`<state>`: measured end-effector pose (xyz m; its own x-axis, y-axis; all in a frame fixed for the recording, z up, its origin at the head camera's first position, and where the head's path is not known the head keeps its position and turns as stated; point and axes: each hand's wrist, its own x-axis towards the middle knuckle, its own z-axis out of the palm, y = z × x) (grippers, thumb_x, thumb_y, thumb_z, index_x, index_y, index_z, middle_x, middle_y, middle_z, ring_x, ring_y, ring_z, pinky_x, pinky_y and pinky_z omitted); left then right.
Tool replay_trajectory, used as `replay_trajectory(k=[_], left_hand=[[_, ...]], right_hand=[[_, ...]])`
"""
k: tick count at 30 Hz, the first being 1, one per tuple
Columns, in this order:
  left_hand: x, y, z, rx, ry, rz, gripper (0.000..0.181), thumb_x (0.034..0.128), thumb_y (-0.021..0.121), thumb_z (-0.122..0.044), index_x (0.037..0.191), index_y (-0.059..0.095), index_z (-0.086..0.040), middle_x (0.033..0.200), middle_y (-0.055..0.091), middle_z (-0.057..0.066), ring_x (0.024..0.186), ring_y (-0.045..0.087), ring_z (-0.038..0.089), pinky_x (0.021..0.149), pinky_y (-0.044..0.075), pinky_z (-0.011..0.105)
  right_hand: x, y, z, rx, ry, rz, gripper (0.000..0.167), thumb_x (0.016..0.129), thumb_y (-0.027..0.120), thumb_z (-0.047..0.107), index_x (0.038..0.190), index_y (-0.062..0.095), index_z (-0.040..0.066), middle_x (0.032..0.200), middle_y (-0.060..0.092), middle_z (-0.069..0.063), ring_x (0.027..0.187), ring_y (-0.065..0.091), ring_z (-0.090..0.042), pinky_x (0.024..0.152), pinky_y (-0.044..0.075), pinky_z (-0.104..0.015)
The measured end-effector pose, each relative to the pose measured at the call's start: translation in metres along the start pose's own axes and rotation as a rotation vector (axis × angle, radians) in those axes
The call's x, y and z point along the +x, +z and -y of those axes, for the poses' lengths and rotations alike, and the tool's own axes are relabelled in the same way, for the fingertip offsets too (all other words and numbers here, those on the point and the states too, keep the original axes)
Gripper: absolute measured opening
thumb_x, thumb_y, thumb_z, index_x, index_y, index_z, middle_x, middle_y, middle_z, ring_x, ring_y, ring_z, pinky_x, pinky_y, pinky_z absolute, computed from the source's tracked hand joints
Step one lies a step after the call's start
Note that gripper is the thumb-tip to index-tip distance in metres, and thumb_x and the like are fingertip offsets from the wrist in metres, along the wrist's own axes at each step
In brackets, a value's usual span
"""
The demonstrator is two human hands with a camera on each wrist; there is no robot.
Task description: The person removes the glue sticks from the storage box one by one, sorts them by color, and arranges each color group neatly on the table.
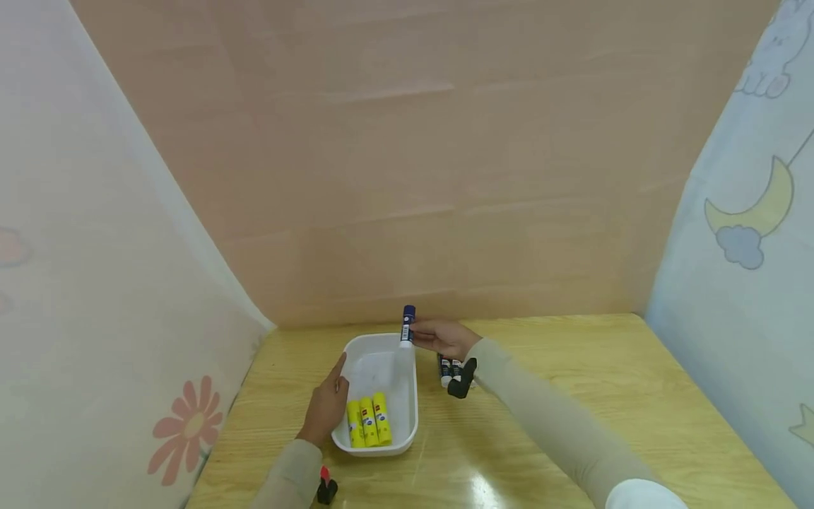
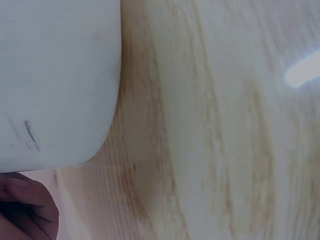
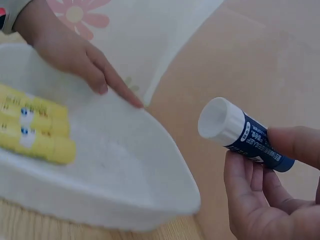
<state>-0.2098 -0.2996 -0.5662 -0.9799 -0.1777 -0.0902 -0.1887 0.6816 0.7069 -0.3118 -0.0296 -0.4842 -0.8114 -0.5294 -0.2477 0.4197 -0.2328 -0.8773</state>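
My right hand [image 1: 444,338] pinches a dark blue glue stick [image 1: 408,326] between thumb and fingers, above the right far rim of a white plastic tray [image 1: 415,424]. In the right wrist view the white end of the blue glue stick [image 3: 250,134] points toward the tray's side. On the tray's left rim, my left hand [image 1: 326,405] grips the edge, its index finger stretched along it. Curled fingers [image 2: 30,200] show beside the tray wall [image 2: 60,90] in the left wrist view. Three yellow glue sticks [image 1: 368,421] lie side by side in the tray's near end.
More dark glue sticks [image 1: 450,370] with white ends lie right of the tray, partly hidden behind the right wrist. The wooden table [image 1: 572,382] meets a brown backdrop [image 1: 445,177] at the back, with patterned cloth [image 1: 731,247] on both sides.
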Motion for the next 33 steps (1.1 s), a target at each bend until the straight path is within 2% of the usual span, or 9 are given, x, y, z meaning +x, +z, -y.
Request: replay_trajectory(k=[2, 5, 8, 13, 18, 24, 30, 33], left_hand=[[0.000, 0.000, 0.000, 0.012, -0.001, 0.006, 0.054, 0.1041, 0.036, -0.033, 0.156, 0.022, -0.032, 0.146, 0.045, 0.017, 0.091, 0.058, 0.020, 0.094, 0.045, 0.052], [-0.001, 0.001, 0.001, 0.016, 0.001, 0.007, 0.054, 0.1044, 0.036, -0.032, 0.156, 0.022, -0.031, 0.148, 0.042, 0.016, 0.098, 0.058, 0.023, 0.098, 0.041, 0.054], [-0.001, 0.000, 0.002, 0.026, 0.008, 0.006, 0.054, 0.1046, 0.036, -0.031, 0.156, 0.021, -0.030, 0.148, 0.042, 0.017, 0.098, 0.058, 0.022, 0.098, 0.041, 0.054], [0.001, -0.003, 0.004, 0.031, 0.006, 0.000, 0.054, 0.1045, 0.036, -0.033, 0.156, 0.021, -0.031, 0.145, 0.045, 0.018, 0.092, 0.058, 0.022, 0.093, 0.046, 0.053], [0.001, -0.003, 0.005, 0.029, -0.003, 0.003, 0.054, 0.1042, 0.035, -0.035, 0.156, 0.020, -0.032, 0.145, 0.045, 0.018, 0.094, 0.057, 0.023, 0.094, 0.046, 0.053], [0.002, -0.004, 0.006, 0.040, -0.002, -0.001, 0.054, 0.1041, 0.034, -0.035, 0.156, 0.020, -0.031, 0.143, 0.048, 0.018, 0.090, 0.056, 0.022, 0.089, 0.049, 0.049], [0.003, -0.003, 0.006, 0.037, 0.011, -0.004, 0.054, 0.1041, 0.035, -0.035, 0.156, 0.021, -0.031, 0.140, 0.051, 0.017, 0.082, 0.057, 0.019, 0.077, 0.052, 0.040], [0.003, -0.002, 0.005, 0.043, 0.015, 0.001, 0.054, 0.1043, 0.035, -0.034, 0.156, 0.021, -0.029, 0.140, 0.051, 0.018, 0.081, 0.057, 0.019, 0.076, 0.052, 0.040]], right_hand=[[-0.006, -0.013, 0.002, -0.028, -0.005, 0.001, 0.047, 0.100, 0.047, -0.001, 0.144, 0.034, -0.011, 0.116, 0.058, -0.012, 0.101, 0.061, -0.018, 0.103, 0.040, -0.041], [-0.015, -0.033, 0.003, -0.068, 0.001, -0.013, 0.048, 0.100, 0.047, 0.001, 0.145, 0.033, -0.009, 0.117, 0.057, -0.012, 0.102, 0.061, -0.018, 0.103, 0.040, -0.041], [-0.022, -0.055, -0.002, -0.107, 0.021, -0.019, 0.050, 0.100, 0.047, 0.002, 0.146, 0.031, -0.010, 0.123, 0.055, -0.017, 0.106, 0.060, -0.021, 0.102, 0.041, -0.041], [-0.033, -0.088, -0.011, -0.150, 0.070, -0.046, 0.057, 0.100, 0.049, 0.003, 0.149, 0.022, -0.011, 0.143, 0.038, -0.026, 0.119, 0.052, -0.026, 0.103, 0.040, -0.041], [-0.041, -0.114, -0.018, -0.185, 0.078, -0.074, 0.058, 0.099, 0.050, 0.003, 0.147, 0.021, -0.015, 0.145, 0.036, -0.030, 0.122, 0.051, -0.030, 0.102, 0.041, -0.042], [-0.046, -0.135, -0.028, -0.189, 0.111, -0.100, 0.058, 0.099, 0.050, 0.002, 0.147, 0.022, -0.015, 0.143, 0.040, -0.029, 0.120, 0.054, -0.029, 0.100, 0.043, -0.041], [-0.052, -0.146, -0.033, -0.191, 0.117, -0.120, 0.059, 0.099, 0.050, 0.001, 0.146, 0.020, -0.017, 0.139, 0.044, -0.029, 0.118, 0.055, -0.030, 0.100, 0.043, -0.042], [-0.055, -0.150, -0.034, -0.160, 0.138, -0.129, 0.059, 0.098, 0.051, 0.000, 0.146, 0.020, -0.017, 0.132, 0.051, -0.026, 0.112, 0.059, -0.027, 0.098, 0.045, -0.041]])
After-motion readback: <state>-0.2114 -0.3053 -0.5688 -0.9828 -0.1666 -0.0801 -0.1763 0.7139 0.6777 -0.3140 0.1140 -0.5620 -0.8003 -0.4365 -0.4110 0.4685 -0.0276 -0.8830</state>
